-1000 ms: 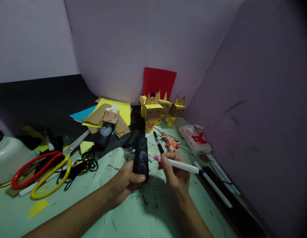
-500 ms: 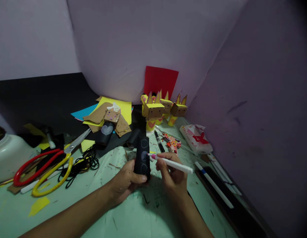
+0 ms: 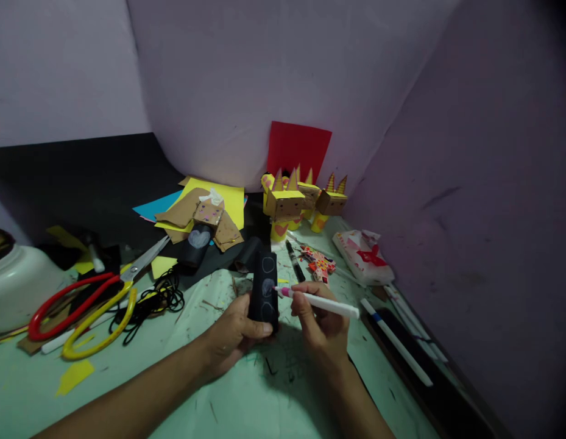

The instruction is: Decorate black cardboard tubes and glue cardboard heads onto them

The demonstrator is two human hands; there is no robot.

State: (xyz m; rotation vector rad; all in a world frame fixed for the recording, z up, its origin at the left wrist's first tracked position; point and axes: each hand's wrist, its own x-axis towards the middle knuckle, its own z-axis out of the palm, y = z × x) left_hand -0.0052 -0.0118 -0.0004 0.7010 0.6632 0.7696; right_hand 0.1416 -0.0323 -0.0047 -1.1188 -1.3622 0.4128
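Nearest, on the pale green cutting mat: left hand clenched round the lower part of a short black paper-covered tube, thumb pressed across its front, tube held upright just above the mat. Right hand pinching a white marker with a pink collar, tip touching the tube's face at the middle of three pale circles.

Judging by the marks: three outlines already drawn, stacked top to bottom; middle one partly filled with a whitish patch, top and bottom ones only outlined. Probably midway through the colouring, with two circles and part of the third left.

Just left of the hands, a tangle of black cord, then big scissors with red and yellow handles lying flat, blades pointing away. Right of the hands, two more white pens lying along the mat's edge.

Farther back, a second black tube bearing a white heart, lying among brown cardboard scraps on yellow and blue paper sheets. A crumpled white packet with red print to the right.

Farthest, against the pale backdrop, finished figures with brown box heads, pointed ears and yellow bodies, in front of a red paper sheet leaning upright.
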